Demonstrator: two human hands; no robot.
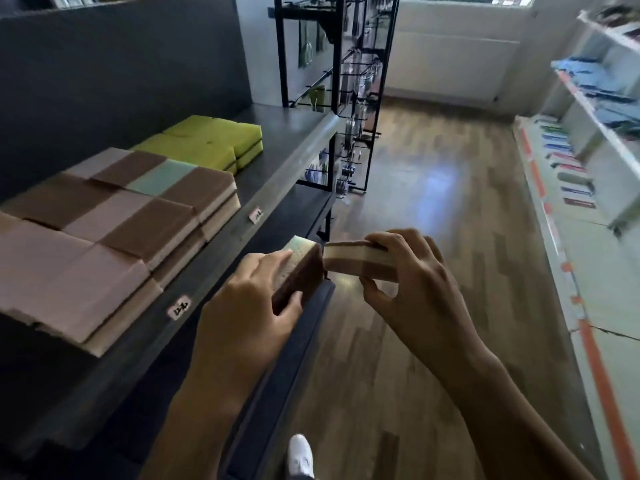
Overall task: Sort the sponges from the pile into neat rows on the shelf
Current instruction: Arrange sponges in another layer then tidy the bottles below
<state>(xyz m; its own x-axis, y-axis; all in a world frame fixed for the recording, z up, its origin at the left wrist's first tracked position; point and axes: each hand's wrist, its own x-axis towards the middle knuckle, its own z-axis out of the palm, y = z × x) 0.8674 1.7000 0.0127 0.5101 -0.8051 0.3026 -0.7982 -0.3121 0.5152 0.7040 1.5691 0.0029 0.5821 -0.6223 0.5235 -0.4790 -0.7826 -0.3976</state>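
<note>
- The dark shelf (277,123) runs along the left; on it lie brown and beige sponges (114,216), packed edge to edge in flat rows and stacked 2 high at the front; 1 pale green sponge top (162,176) shows among them near the back
- Further along the same shelf sit yellow-green sponges (207,143), also stacked, just beyond the brown rows
- 2 small price tags (178,307) are stuck on the shelf's front lip; their print is too blurred to read
- The left hand (242,313) is in front of the shelf edge, below the stacked rows; its fingers (277,258) lie over the top and the thumb presses from below, gripping a sponge with a pale green face and brown scouring side (301,265); this sponge is tilted and held off the shelf
- The right hand (412,271) is just beside it, over the floor; its fingers curl over the top and the thumb pinches from beneath a brown and cream striped sponge block (356,261); whether it is 1 sponge or 2 stacked cannot be told; its end nearly meets the left sponge
- A white shoe (300,455) shows at the bottom edge
- Behind stands a black wire rack (346,81) with hanging goods; the wooden floor (433,202) spreads across the middle
- White shelving (588,133) with blue and mixed items lines the right
</note>
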